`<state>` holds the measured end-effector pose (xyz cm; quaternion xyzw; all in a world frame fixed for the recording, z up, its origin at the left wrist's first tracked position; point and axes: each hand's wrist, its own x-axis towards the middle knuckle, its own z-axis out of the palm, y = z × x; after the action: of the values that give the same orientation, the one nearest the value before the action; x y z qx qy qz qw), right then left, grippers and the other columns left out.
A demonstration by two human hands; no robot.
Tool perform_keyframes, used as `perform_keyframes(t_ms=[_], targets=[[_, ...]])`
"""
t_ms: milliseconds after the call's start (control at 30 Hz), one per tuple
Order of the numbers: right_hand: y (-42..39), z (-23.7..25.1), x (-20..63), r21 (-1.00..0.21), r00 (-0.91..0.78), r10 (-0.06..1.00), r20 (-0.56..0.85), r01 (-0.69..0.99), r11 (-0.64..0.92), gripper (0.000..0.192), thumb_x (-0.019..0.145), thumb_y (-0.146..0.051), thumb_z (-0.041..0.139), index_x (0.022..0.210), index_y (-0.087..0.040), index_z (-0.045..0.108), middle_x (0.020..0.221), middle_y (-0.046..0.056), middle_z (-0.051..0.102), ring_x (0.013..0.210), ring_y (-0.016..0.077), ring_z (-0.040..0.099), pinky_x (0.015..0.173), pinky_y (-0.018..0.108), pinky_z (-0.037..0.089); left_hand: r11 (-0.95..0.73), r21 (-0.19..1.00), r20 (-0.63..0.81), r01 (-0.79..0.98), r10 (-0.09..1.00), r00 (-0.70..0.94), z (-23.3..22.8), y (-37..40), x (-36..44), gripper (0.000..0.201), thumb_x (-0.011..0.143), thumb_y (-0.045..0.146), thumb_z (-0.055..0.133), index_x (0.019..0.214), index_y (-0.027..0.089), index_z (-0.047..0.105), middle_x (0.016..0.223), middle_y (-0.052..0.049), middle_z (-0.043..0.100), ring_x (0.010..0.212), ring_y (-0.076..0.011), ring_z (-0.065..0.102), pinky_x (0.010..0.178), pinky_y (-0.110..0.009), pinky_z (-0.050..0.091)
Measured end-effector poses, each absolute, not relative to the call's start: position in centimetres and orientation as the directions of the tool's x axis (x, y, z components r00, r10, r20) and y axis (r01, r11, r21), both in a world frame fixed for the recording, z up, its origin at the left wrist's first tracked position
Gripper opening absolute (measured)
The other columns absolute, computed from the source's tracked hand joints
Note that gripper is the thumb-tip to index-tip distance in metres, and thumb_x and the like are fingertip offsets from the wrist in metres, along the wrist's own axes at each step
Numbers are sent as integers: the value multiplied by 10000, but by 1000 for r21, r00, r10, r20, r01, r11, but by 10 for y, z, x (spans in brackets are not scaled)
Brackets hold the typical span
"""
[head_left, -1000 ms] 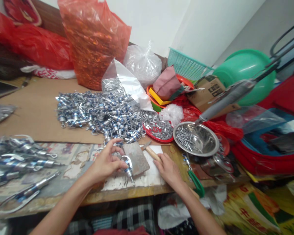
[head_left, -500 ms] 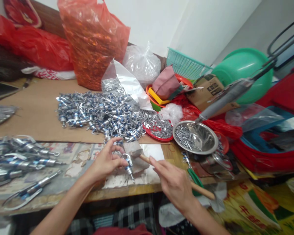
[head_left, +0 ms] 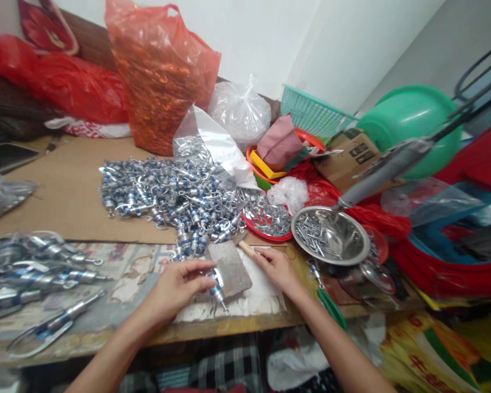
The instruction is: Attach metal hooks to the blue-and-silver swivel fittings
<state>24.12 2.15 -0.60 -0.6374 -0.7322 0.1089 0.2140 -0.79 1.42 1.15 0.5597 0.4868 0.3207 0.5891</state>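
Observation:
My left hand (head_left: pixel 182 286) pinches a silver metal fitting (head_left: pixel 218 296) with a blue band and a hook-like end. The fitting's thin tip points down towards the table's front edge, at the left side of a flat grey metal block (head_left: pixel 234 271). My right hand (head_left: pixel 276 267) is closed round the wooden handle of a hammer (head_left: pixel 247 249). Just beyond the block, the hammer's dark head shows only in part. Both block and fitting are over a white sheet (head_left: pixel 265 292).
A large heap of similar blue-banded fittings (head_left: pixel 175 196) spreads behind the block. Bigger fittings (head_left: pixel 36 267) lie at left. To the right stand a red plate (head_left: pixel 286 236) of small metal parts and a steel bowl (head_left: pixel 358 248) holding pins. A grey-handled tool (head_left: pixel 387 169) slants above the bowl.
My right hand has drawn the hammer away from the fitting, back beyond the block, and its handle has turned. My left hand has brought the fitting lower, and its fingers have closed in more.

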Motion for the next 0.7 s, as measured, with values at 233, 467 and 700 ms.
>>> perform_keyframes(t_ms=[233, 467, 700], targets=[[100, 15, 242, -213, 30, 990, 135, 977, 0, 196, 784, -177, 501, 863, -175, 680, 882, 106, 662, 892, 228, 588, 793, 325, 422, 180, 967, -214, 180, 957, 197, 17, 6, 2, 191, 603, 277, 650, 757, 166, 673, 605, -2, 680, 569, -162, 609, 575, -252, 472], [126, 19, 236, -187, 37, 996, 83, 982, -21, 149, 689, -99, 575, 804, -124, 667, 923, 137, 639, 914, 249, 577, 776, 319, 418, -30, 985, 14, 169, 995, 97, 6, 0, 1, 66, 538, 247, 713, 575, 195, 697, 784, -41, 636, 771, -187, 596, 699, -266, 463], [60, 34, 208, -495, -32, 983, 182, 860, 120, 238, 859, -250, 423, 905, -157, 637, 781, 26, 669, 683, 114, 612, 625, 201, 468, -135, 977, 125, 166, 990, 71, 10, -4, 4, 44, 561, 222, 701, 599, 227, 722, 723, -31, 626, 705, -184, 600, 647, -273, 479]])
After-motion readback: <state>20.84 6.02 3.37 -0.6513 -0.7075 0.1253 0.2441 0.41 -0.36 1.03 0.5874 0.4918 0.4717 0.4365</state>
